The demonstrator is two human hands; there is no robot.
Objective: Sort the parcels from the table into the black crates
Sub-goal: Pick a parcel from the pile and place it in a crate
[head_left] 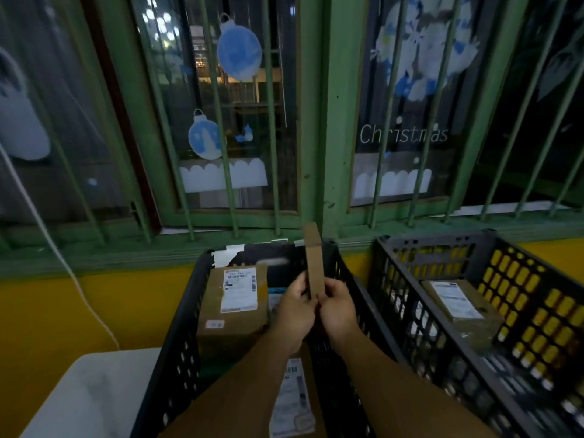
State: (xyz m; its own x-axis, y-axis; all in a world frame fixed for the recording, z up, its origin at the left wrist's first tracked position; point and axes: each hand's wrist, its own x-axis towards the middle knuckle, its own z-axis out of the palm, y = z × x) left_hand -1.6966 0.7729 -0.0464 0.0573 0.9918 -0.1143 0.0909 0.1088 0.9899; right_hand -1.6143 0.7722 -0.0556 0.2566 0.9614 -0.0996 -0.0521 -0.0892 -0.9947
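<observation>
1. Two hands are gripping one flat cardboard parcel (pixel 314 263) at frame center: I am pinching its lower end with my left hand (pixel 295 314) and right hand (pixel 338 311), holding it upright.
2. It is hovering over the left black crate (pixel 180 343), which is holding a labelled box (pixel 234 305).
3. The right black crate (pixel 521 298) is sitting at lower right.

Blue bauble decals (pixel 239 49) and white "Christmas" lettering (pixel 403 134) decorate a green-barred window (pixel 311 121); below it, a yellow wall (pixel 94 298).
</observation>
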